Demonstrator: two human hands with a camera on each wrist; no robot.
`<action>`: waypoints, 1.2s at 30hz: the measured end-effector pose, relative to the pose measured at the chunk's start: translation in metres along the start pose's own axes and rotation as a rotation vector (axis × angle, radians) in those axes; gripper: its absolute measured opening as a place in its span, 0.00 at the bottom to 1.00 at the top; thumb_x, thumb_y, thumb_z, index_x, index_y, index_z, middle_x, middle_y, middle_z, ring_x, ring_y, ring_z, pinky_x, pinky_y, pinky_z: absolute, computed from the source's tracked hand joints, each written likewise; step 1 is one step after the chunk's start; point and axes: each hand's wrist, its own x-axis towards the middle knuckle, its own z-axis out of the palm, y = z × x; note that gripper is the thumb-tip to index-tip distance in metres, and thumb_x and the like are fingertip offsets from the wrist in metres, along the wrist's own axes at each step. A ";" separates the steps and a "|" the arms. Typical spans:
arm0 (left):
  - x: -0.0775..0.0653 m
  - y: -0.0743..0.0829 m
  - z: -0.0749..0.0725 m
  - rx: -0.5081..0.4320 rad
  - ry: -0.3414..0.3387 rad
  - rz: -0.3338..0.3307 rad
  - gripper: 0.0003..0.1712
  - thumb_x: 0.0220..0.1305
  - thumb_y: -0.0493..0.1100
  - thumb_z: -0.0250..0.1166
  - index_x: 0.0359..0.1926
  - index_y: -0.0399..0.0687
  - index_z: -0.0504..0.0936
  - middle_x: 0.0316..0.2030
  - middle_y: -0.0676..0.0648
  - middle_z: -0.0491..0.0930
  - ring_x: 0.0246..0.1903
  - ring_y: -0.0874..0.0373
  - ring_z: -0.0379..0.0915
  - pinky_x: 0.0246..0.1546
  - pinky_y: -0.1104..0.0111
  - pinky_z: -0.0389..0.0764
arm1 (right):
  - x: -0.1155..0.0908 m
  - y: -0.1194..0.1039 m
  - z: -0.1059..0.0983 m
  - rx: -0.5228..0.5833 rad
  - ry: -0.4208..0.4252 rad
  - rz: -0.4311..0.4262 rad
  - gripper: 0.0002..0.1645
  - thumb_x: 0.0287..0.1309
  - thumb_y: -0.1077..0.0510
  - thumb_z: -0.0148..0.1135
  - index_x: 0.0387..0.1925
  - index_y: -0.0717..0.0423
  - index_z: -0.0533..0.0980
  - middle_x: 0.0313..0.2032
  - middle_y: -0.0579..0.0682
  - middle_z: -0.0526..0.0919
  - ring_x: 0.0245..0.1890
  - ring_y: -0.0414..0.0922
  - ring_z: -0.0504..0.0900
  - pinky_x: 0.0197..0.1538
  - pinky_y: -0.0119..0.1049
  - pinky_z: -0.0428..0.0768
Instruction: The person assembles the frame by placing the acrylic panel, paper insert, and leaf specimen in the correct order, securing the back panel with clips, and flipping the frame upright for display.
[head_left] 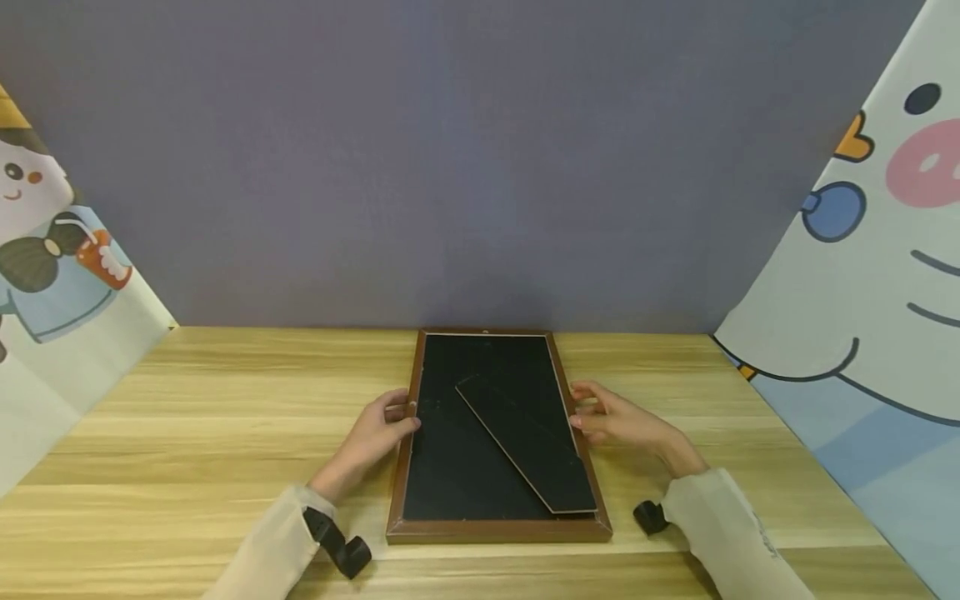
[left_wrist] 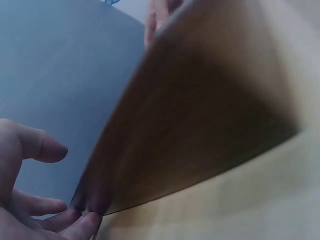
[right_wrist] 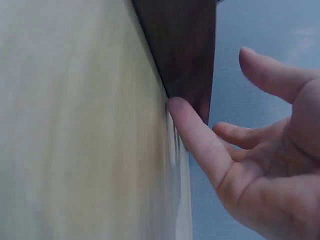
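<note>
A picture frame lies back side up on the table, with a brown rim (head_left: 495, 531) and a black backing board (head_left: 453, 467). Across the backing slants a flat black easel leg (head_left: 528, 446), its wide end near the lower right corner. My left hand (head_left: 377, 433) is at the left side of the rim; in the left wrist view its fingertips (left_wrist: 89, 224) touch the low edge while the thumb stands apart. On the opposite side is my right hand (head_left: 611, 417). One fingertip (right_wrist: 178, 106) touches the frame's side (right_wrist: 185, 55) close to the tabletop, thumb raised away.
The wood-grain table (head_left: 247, 400) extends to both sides of the frame. A grey panel (head_left: 480, 167) rises right behind the frame's far end. Cartoon-printed panels flank the table at left (head_left: 127, 350) and right (head_left: 840, 317).
</note>
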 end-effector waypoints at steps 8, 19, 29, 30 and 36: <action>0.017 0.000 -0.003 -0.013 -0.022 -0.009 0.32 0.62 0.34 0.55 0.66 0.24 0.59 0.63 0.26 0.63 0.62 0.33 0.62 0.61 0.48 0.70 | 0.008 -0.004 -0.004 0.110 -0.024 0.037 0.49 0.68 0.53 0.53 0.72 0.67 0.35 0.72 0.70 0.38 0.69 0.69 0.50 0.65 0.56 0.68; 0.031 0.004 -0.002 -0.049 -0.014 -0.044 0.31 0.57 0.29 0.52 0.62 0.19 0.62 0.57 0.26 0.70 0.56 0.40 0.69 0.59 0.54 0.73 | 0.028 -0.009 -0.008 0.317 0.017 0.123 0.44 0.70 0.60 0.46 0.70 0.72 0.31 0.72 0.70 0.35 0.72 0.65 0.39 0.69 0.63 0.54; 0.033 0.004 -0.006 -0.013 -0.097 -0.003 0.27 0.60 0.27 0.49 0.61 0.19 0.64 0.53 0.27 0.75 0.50 0.47 0.75 0.50 0.62 0.79 | 0.033 -0.019 0.001 0.182 0.117 0.155 0.40 0.68 0.60 0.49 0.69 0.77 0.43 0.69 0.74 0.47 0.69 0.68 0.49 0.66 0.62 0.62; 0.033 0.005 -0.007 -0.001 -0.103 0.000 0.27 0.60 0.27 0.50 0.61 0.19 0.64 0.54 0.27 0.74 0.51 0.45 0.74 0.51 0.60 0.79 | 0.033 -0.019 0.002 0.168 0.118 0.151 0.41 0.68 0.60 0.50 0.69 0.77 0.43 0.69 0.74 0.47 0.69 0.68 0.50 0.66 0.62 0.62; 0.031 0.012 -0.008 0.029 -0.089 -0.033 0.28 0.57 0.28 0.51 0.59 0.18 0.65 0.57 0.25 0.70 0.54 0.41 0.72 0.52 0.57 0.79 | 0.033 -0.021 0.003 0.130 0.126 0.151 0.43 0.66 0.58 0.54 0.69 0.76 0.45 0.69 0.74 0.48 0.69 0.67 0.53 0.66 0.60 0.63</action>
